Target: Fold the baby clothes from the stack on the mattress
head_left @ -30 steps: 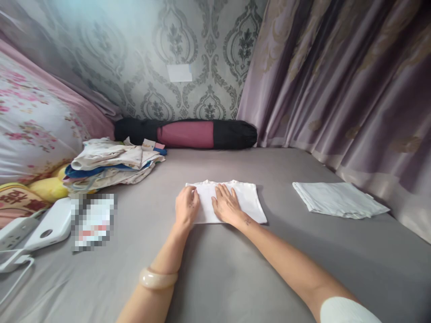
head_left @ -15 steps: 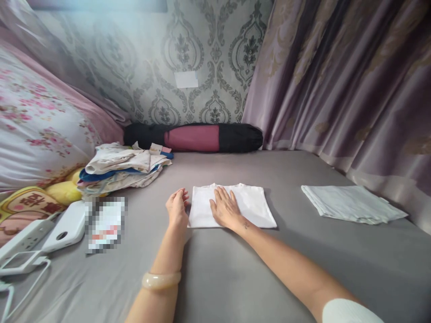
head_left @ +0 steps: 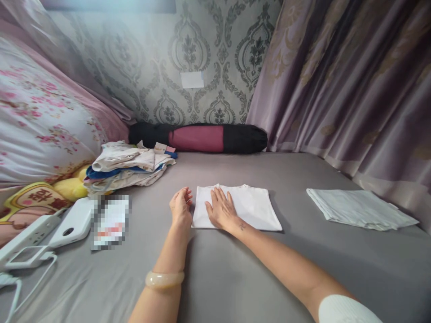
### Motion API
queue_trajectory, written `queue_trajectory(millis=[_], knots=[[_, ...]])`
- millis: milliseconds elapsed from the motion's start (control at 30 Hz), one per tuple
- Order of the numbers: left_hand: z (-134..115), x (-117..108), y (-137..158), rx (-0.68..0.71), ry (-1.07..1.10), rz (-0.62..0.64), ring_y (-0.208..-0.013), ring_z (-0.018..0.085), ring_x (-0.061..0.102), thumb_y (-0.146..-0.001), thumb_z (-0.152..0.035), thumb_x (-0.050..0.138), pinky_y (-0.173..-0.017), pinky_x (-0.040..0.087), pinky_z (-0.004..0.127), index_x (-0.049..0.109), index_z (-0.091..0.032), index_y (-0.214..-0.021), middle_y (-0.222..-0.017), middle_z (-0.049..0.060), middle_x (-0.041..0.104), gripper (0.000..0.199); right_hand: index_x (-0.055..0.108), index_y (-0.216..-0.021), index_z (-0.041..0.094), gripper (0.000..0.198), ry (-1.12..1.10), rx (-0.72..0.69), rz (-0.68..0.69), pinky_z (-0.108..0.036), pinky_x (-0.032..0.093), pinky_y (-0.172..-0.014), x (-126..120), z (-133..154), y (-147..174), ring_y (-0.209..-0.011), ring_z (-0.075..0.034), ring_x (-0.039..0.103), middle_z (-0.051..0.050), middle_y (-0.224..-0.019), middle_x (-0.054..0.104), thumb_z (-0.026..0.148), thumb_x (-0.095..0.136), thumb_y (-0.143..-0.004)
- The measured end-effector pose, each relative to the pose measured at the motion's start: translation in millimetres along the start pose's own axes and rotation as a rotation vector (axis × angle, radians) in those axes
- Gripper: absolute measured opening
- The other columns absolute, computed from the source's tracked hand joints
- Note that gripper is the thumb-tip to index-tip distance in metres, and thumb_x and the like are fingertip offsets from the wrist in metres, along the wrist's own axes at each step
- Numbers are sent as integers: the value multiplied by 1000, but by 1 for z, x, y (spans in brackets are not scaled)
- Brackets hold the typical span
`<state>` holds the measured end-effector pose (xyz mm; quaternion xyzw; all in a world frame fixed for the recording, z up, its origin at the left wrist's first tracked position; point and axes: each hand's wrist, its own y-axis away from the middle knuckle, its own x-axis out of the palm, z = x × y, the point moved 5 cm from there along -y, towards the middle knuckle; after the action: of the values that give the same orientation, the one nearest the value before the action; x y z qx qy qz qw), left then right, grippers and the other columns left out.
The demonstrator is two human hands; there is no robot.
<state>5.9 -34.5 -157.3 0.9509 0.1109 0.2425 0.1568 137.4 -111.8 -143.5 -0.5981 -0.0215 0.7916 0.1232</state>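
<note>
A white folded garment (head_left: 256,206) lies flat on the grey bed sheet, its far edge showing a small raised bit. My right hand (head_left: 222,210) rests palm down on its left half, fingers spread. Just off the garment's left edge is my left hand (head_left: 181,207), its fingers loosely curled in with nothing visible in them. A pale bangle (head_left: 164,280) circles the left forearm.
Farther right lies a pale folded cloth (head_left: 360,208). On the left are a pile of clothes (head_left: 128,163), a white power strip (head_left: 30,237), a white device (head_left: 72,224) and a blurred packet (head_left: 111,222). A black and maroon roll bag (head_left: 198,137) lies along the wall.
My right hand has slid a little left across the garment. My left hand stays curled beside its left edge. The whole view has shifted slightly.
</note>
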Motion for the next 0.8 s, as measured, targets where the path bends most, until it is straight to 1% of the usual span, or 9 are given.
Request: queue_trajectory(millis=[233,400,500,600,700,800], knots=[[-2,-2,0,-16,16,22,-57,7,55,-57,-25,70,-52,37,19,65,-16,-78,-74,0,65,23,39,-146,5,59,11,-1,-19,-50,12,-119,6,-1,0,-146,-27,25,-17,-155,35,39,31,-100],[-3,-1,1,-27,30,5,-56,6,54,-58,-23,68,-51,37,19,65,-16,-77,-73,0,64,21,41,-146,7,57,28,10,2,-50,13,-119,4,0,-1,-146,-29,26,-18,-155,35,39,32,-99],[-4,0,2,-27,36,-5,-56,6,53,-58,-22,68,-51,37,19,65,-16,-76,-71,-1,64,19,41,-145,6,56,25,10,21,-52,14,-118,2,7,-3,-146,-30,26,-19,-154,35,36,32,-99],[-4,-1,1,-23,38,-5,-56,7,54,-58,-22,68,-51,37,19,65,-16,-76,-71,0,64,20,40,-146,5,56,9,-25,20,-51,14,-119,2,19,-9,-146,-29,24,-18,-155,34,35,31,-99],[-4,-2,-2,-14,32,-4,-56,7,54,-58,-23,68,-51,37,19,65,-16,-77,-72,0,64,21,39,-147,8,57,-4,-23,54,-50,14,-119,8,27,-14,-147,-27,24,-16,-156,33,37,29,-99],[-3,-3,-4,-7,33,-2,-57,7,54,-58,-24,68,-51,37,19,65,-16,-77,-72,0,64,21,39,-147,8,57,-9,-19,69,-50,15,-119,13,29,-17,-146,-27,25,-16,-156,34,38,28,-99]])
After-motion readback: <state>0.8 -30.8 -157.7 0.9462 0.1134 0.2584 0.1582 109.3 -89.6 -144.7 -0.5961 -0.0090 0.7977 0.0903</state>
